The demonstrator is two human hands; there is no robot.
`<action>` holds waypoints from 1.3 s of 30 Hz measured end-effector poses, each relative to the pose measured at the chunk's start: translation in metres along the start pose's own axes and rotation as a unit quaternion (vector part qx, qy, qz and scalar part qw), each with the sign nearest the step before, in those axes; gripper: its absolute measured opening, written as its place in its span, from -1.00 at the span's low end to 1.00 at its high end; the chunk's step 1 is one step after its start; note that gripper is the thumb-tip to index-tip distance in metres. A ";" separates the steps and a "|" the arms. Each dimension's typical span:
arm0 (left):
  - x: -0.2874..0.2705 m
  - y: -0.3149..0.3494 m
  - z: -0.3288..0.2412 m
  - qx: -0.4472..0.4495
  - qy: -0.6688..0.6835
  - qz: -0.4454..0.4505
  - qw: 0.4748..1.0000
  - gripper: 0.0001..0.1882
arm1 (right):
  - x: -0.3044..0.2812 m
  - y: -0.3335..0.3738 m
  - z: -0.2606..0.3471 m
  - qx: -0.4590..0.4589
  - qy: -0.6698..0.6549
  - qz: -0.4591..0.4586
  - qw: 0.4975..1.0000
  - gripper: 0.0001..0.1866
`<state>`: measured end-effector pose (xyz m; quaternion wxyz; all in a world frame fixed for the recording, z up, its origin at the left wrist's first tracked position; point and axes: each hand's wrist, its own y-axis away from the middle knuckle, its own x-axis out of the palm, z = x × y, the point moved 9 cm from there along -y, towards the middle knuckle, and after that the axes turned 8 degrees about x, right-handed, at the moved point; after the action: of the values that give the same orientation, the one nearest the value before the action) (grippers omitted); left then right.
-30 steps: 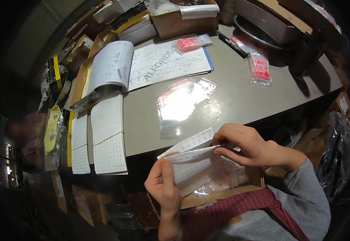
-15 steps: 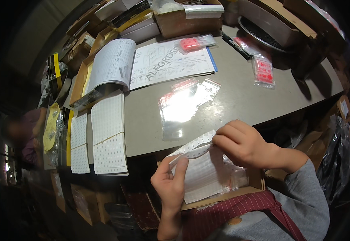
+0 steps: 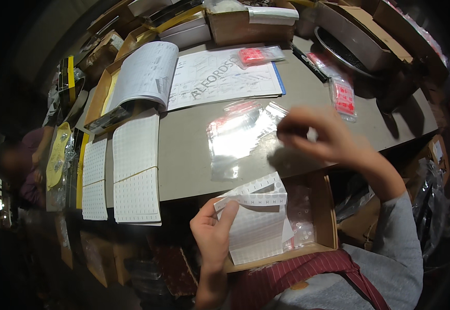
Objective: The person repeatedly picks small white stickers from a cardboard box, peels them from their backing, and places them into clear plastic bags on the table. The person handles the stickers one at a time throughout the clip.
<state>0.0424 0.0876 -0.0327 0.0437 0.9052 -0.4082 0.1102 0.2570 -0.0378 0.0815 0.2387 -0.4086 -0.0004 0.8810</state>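
My left hand [image 3: 213,232] grips a white label sheet [image 3: 256,235] between thumb and fingers. The sheet's top strip is folded back, showing rows of small round labels with tiny printed marks. Under the sheet, a shallow cardboard box [image 3: 329,212] rests against my apron, with clear plastic bags [image 3: 303,232] inside. Blurred by motion, my right hand [image 3: 320,135] hovers over the table's near edge, fingers curled toward the thumb in a pinch. What the fingertips hold, if anything, is too dark to make out. Just left of it lie several fanned clear zip bags [image 3: 230,142], shining with glare.
Two banded stacks of label sheets [image 3: 136,170] overhang the table's front left edge. Behind them lies an open booklet of printed drawings [image 3: 220,77]. Red-printed packets [image 3: 343,98] and a black marker [image 3: 310,63] lie right. Boxes [image 3: 251,26] line the back. Another person sits far left.
My right hand has left the label sheet and moved up and right, over the table beside the clear bags. My left hand still holds the sheet, whose top strip now lies straighter.
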 end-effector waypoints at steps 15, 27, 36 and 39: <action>0.013 0.007 0.006 -0.025 0.032 0.049 0.998 -0.78 | 0.005 -0.061 -0.045 0.151 0.272 0.223 0.924 -0.65; 0.023 0.009 -0.001 -0.029 0.049 0.045 0.997 -0.81 | 0.033 -0.071 -0.028 -0.052 0.156 0.053 0.985 -0.76; 0.017 0.019 -0.020 0.067 -0.079 0.057 0.993 -0.84 | -0.020 -0.020 -0.065 0.117 0.078 -0.006 0.990 -0.71; 0.018 0.021 -0.022 0.085 -0.119 0.059 0.988 -0.86 | -0.002 0.015 -0.008 0.007 -0.018 0.023 1.000 -0.72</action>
<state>0.0350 0.0645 -0.0069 -0.0882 0.8867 -0.4521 0.0386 0.2575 -0.0534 0.0746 0.2209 -0.3909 0.0107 0.8935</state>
